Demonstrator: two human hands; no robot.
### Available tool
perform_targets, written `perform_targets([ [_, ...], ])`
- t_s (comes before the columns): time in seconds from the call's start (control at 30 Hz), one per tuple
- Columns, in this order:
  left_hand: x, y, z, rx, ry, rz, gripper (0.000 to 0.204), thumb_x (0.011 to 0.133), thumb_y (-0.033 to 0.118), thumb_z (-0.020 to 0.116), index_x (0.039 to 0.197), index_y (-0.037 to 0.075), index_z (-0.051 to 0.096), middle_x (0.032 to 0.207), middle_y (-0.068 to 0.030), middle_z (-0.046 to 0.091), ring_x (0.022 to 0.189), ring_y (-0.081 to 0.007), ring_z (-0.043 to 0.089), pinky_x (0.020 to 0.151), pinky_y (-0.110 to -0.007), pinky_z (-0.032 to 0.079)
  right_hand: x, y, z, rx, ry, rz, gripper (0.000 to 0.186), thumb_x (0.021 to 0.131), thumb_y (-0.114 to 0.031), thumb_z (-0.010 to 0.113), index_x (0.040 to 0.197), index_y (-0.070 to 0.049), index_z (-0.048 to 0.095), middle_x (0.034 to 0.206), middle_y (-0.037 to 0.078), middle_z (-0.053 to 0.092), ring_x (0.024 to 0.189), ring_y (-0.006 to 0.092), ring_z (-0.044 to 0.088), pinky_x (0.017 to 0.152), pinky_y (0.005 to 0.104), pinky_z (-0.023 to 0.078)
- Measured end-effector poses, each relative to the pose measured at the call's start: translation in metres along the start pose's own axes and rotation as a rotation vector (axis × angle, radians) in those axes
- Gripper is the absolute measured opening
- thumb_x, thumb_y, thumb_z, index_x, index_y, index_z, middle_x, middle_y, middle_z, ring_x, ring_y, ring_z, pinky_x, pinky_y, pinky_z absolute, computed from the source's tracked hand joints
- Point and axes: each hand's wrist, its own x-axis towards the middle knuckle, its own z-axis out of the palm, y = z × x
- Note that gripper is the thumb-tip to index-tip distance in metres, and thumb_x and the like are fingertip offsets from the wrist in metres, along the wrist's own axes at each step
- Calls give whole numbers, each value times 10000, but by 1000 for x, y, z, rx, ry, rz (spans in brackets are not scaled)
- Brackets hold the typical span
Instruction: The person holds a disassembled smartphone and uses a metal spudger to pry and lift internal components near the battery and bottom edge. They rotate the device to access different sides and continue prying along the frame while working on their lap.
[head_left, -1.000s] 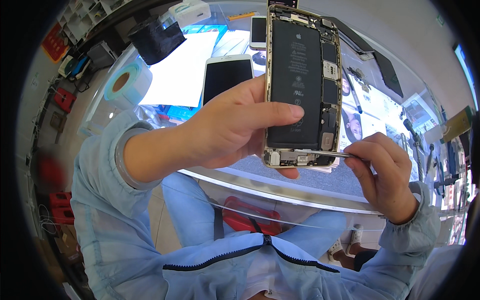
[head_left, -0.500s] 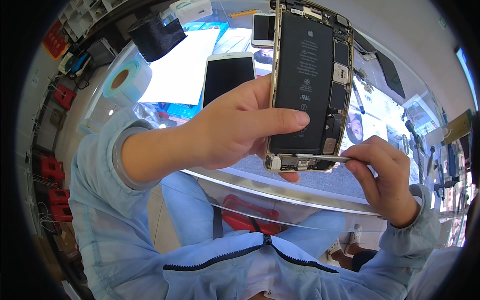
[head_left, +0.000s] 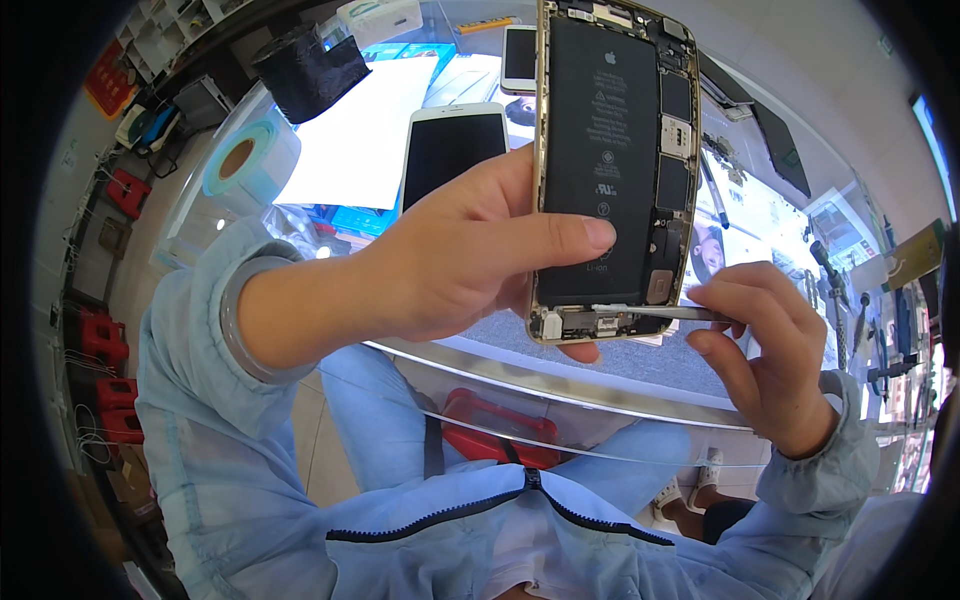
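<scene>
Over on the left sits a tape roll (head_left: 245, 160) on the glass counter (head_left: 560, 365). Next, your left hand (head_left: 470, 260) grips the opened phone (head_left: 612, 170) by its edges, thumb on the black battery, up high above the counter. Your right hand (head_left: 770, 350) pinches thin metal tweezers (head_left: 660, 313) at its bottom end. It looks light, stiff and easy to break, so hold only the frame.

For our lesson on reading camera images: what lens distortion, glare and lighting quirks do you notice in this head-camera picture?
Head view: fisheye bends the glass counter edge into a curve; black vignette rings the frame; the white sheet is nearly blown out by bright light; the opened phone held by the left hand is sharp; the right hand holds tweezers.
</scene>
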Motion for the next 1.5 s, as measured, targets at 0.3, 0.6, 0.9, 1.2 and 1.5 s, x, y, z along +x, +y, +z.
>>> perform_targets([
  [0.3, 0, 3, 0, 15, 17, 10, 403, 917, 55, 450, 1301, 18, 334, 1172, -207, 539, 956, -317, 633, 684, -471, 601, 1, 5, -4, -32, -153, 28, 131, 755, -66, 693, 843, -7, 615, 660, 100, 581, 587, 245, 586, 513, 310, 447],
  [0.6, 0, 2, -1, -25, -24, 19, 424, 911, 58, 450, 1309, 3, 316, 1174, -227, 532, 965, -338, 627, 671, -471, 603, 0, 6, -5, -15, -69, -70, 144, 744, -10, 685, 864, -11, 604, 720, 106, 567, 596, 207, 560, 501, 286, 411],
  [0.9, 0, 0, 0, -9, -35, 25, 424, 909, 54, 448, 1307, -7, 312, 1168, -225, 537, 948, -331, 634, 663, -442, 610, -3, 9, 0, 65, -1, -69, 133, 754, -32, 687, 847, -8, 596, 714, 99, 551, 641, 214, 561, 540, 304, 428],
  [1.2, -1, -1, 2, -2, -39, 12, 416, 917, 54, 441, 1305, -15, 308, 1166, -236, 536, 946, -323, 636, 651, -415, 615, 1, 9, -5, -83, -137, -75, 143, 739, -104, 703, 807, -23, 606, 679, 101, 533, 591, 242, 541, 503, 325, 404],
  [1.5, 0, 2, 1, -65, -57, -36, 416, 920, 61, 429, 1309, -23, 308, 1179, -241, 529, 963, -329, 628, 638, -413, 617, -2, 13, -1, -93, -16, -195, 191, 688, -117, 743, 823, -32, 638, 685, 80, 555, 579, 203, 577, 484, 284, 431],
])
